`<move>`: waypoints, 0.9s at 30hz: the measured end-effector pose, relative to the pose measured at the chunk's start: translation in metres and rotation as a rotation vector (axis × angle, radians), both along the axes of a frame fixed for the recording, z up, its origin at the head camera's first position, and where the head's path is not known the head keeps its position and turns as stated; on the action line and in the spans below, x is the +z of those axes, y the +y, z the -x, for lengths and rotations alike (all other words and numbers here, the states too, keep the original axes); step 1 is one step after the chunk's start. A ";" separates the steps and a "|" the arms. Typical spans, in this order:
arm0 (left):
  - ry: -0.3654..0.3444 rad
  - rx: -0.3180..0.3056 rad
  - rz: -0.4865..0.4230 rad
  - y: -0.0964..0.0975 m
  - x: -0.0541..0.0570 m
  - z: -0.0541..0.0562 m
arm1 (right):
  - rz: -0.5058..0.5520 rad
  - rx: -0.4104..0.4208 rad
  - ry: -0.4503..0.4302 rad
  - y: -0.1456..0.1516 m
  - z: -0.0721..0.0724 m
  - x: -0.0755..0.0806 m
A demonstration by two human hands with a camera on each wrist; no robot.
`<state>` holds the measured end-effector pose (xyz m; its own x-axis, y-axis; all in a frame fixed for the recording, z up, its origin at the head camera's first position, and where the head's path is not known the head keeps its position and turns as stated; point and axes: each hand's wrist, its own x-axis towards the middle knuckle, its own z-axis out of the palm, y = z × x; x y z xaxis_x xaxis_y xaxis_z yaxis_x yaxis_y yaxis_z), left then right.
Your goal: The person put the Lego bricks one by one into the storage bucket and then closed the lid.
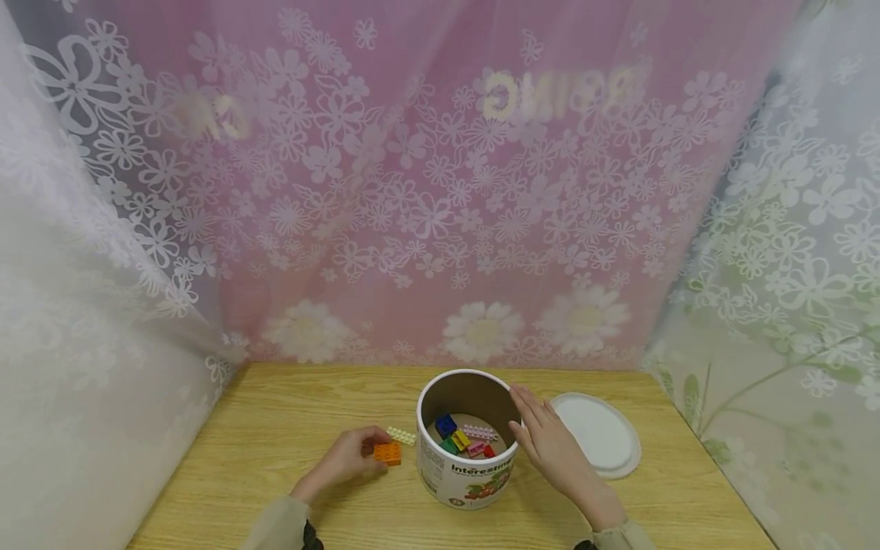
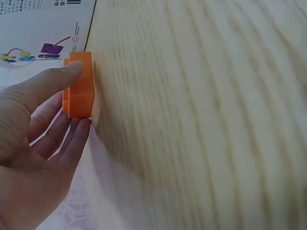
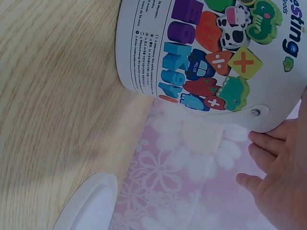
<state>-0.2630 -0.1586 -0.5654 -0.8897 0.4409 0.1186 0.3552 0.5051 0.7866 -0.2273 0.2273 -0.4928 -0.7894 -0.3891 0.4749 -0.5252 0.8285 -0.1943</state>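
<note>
My left hand (image 1: 352, 457) holds an orange building brick (image 1: 387, 454) at the table, left of a round white tub (image 1: 454, 477). In the left wrist view the thumb lies on one end of the brick (image 2: 81, 88) and the fingers on the other. With fingers fairly straight, my right hand (image 1: 550, 447) rests against the tub's right rim. Inside the tub lie several bricks, among them a blue brick (image 1: 446, 425), a yellow brick (image 1: 460, 440) and a long pink brick (image 1: 480, 432). A pale yellow brick (image 1: 402, 435) lies on the table between left hand and tub.
A white round lid (image 1: 605, 435) lies on the wooden table (image 1: 302, 397) right of the tub, behind the right hand. Flowered curtains (image 1: 426, 229) hang at the back and both sides.
</note>
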 end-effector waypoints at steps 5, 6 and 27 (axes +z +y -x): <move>-0.006 0.006 0.000 0.001 -0.001 -0.002 | -0.002 -0.007 -0.026 0.000 -0.001 -0.001; -0.006 0.005 -0.009 0.001 -0.001 -0.001 | 0.000 -0.007 -0.032 -0.001 -0.001 -0.001; 0.133 0.089 0.006 -0.013 0.055 0.008 | 0.003 -0.007 -0.001 0.000 -0.001 -0.001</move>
